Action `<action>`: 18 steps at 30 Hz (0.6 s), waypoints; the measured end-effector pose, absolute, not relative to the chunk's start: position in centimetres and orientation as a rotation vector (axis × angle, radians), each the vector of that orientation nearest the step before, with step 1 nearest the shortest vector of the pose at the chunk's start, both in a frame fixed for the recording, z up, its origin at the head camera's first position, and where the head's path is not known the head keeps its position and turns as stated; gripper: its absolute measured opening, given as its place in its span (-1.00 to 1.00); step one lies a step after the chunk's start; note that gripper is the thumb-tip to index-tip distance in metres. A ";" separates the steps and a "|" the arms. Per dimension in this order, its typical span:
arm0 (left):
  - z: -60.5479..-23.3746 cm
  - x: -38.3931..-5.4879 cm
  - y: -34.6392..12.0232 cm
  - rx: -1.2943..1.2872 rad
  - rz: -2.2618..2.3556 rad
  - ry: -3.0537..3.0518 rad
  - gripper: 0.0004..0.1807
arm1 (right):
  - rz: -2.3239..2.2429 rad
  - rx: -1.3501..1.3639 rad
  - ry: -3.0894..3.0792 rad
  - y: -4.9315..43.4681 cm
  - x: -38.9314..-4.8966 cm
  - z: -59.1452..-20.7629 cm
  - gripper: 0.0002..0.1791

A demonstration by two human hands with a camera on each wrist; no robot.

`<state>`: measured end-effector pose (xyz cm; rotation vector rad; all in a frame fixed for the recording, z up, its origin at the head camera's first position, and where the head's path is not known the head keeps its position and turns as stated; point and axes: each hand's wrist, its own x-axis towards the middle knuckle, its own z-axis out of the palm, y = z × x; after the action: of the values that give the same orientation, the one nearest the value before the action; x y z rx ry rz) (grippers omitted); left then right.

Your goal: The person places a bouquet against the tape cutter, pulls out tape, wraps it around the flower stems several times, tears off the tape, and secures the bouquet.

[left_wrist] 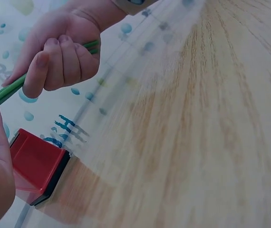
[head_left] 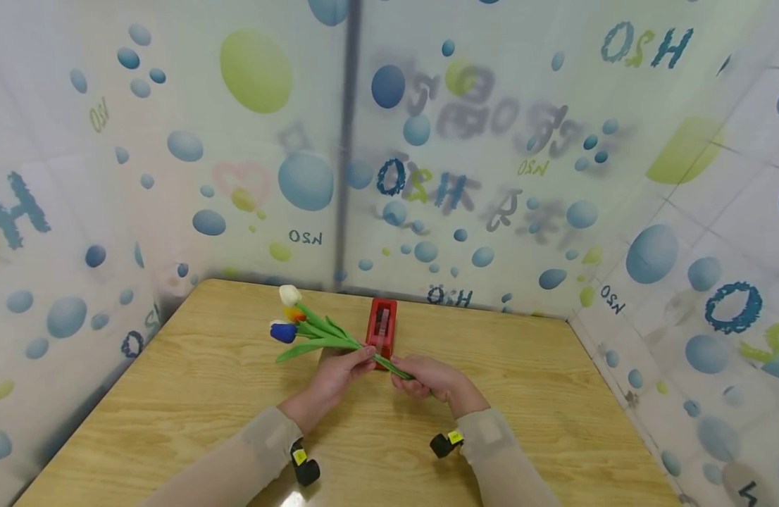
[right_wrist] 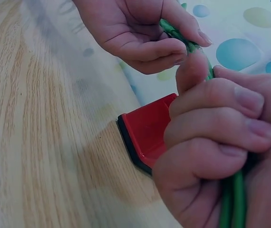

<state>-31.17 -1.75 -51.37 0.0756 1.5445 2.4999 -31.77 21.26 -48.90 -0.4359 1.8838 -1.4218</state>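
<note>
Nearest are two forearms in pale sleeves (head_left: pixel 218 454), with a small black device (head_left: pixel 307 472) at each wrist. Beyond them, a person's two hands hold a bunch of artificial tulips (head_left: pixel 326 343) above a wood-grain table (head_left: pixel 522 394). The right hand (head_left: pixel 430 378) has its fingers curled firmly around the lower green stems. The left hand (head_left: pixel 339 370) pinches the stems higher up, just below the leaves, between thumb and fingers. The bunch slants up to the left, ending in white, orange-yellow and blue blooms. Just past the hands, a red tape dispenser (head_left: pixel 382 320) with a black base sits on the table. Behind stand pale walls (head_left: pixel 522 42) printed with blue and green bubbles.
</note>
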 end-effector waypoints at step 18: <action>-51.6 -31.1 -1.9 0.085 2.575 1.417 -0.91 | -0.773 -0.899 2.869 19.8 -31.4 -47.9 -0.49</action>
<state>-31.13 -1.85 -51.59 0.0847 1.4170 2.5751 -31.39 19.84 -47.92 -0.8989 2.8694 -0.7731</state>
